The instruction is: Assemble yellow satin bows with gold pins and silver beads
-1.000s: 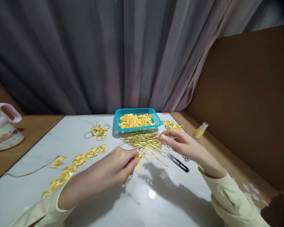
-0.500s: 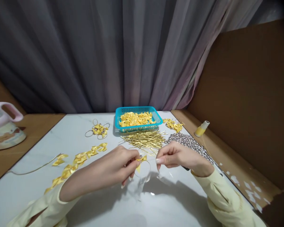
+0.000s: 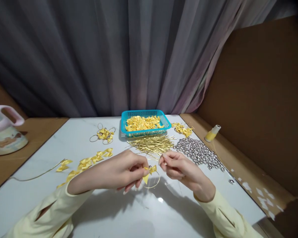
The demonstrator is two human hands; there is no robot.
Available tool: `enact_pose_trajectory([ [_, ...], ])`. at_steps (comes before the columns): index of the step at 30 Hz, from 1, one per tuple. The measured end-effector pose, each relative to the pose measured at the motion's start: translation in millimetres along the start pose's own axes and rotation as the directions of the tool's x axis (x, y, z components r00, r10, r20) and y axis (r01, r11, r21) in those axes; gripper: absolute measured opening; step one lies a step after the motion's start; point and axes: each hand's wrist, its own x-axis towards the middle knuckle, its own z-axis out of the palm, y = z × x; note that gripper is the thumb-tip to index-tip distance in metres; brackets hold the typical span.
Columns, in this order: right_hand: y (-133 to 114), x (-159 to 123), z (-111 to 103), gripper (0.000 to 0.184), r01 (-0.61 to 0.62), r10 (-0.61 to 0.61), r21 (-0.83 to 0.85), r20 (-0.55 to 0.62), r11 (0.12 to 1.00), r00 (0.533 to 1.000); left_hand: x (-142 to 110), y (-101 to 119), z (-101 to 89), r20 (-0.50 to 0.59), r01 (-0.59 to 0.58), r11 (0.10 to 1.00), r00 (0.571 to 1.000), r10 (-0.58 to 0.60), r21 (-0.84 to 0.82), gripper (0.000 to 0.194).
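My left hand (image 3: 132,172) is closed, its thumb and forefinger pinching a yellow ribbon bow (image 3: 152,169). A silver bead (image 3: 150,167) sits at the bow, and a thin gold wire loop (image 3: 155,185) curves out below it. A little to the right, my right hand (image 3: 175,165) is closed in a pinch at about the same height. Whatever lies between its fingertips is too fine to make out. Just beyond both hands lies a pile of gold wire ties (image 3: 151,144). Silver beads (image 3: 198,152) are heaped beyond my right hand.
A blue basket (image 3: 146,133) of yellow bows stands at the back. A looped bow cluster (image 3: 105,134) and a bow row (image 3: 97,158) lie left; more bows (image 3: 183,129) lie right. A thread spool (image 3: 212,133) and a pink-handled jug (image 3: 6,135) stand on the side cardboard.
My right hand has shifted slightly left and up and turned, its fingers now curled closer to the bow. My left hand still pinches the bow, and the wire loop shows more fully.
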Motion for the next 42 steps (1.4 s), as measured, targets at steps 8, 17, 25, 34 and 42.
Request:
enact_pose_trajectory([
  [8, 11, -8, 4, 0.014, 0.083, -0.085, 0.13, 0.012, 0.988, 0.996, 1, -3, -0.3, 0.052, 0.011, 0.998, 0.999, -0.007, -0.064, 0.031],
  [17, 20, -7, 3, 0.015, 0.14, -0.155, 0.218, 0.054, 0.966, 0.986, 1, 1, -0.2, 0.132, 0.012, 0.991, 0.991, 0.006, -0.132, 0.028],
  [25, 19, -11, 3, 0.021, 0.238, -0.239, -0.055, -0.005, 0.97, 0.971, 9, -4, -2.1, 0.252, -0.001, 0.966, 0.965, 0.068, -0.259, 0.023],
  [34, 16, -22, 11, 0.017, 0.435, -0.48, -0.455, 0.018, 0.777, 0.877, 13, -13, -1.6, 0.289, 0.012, 0.927, 0.952, 0.104, -0.374, 0.018],
  [42, 18, -30, 16, 0.018, 0.484, -0.564, -0.526, 0.011, 0.699, 0.826, 13, -15, -4.2, 0.281, 0.026, 0.907, 0.954, 0.103, -0.421, 0.017],
])
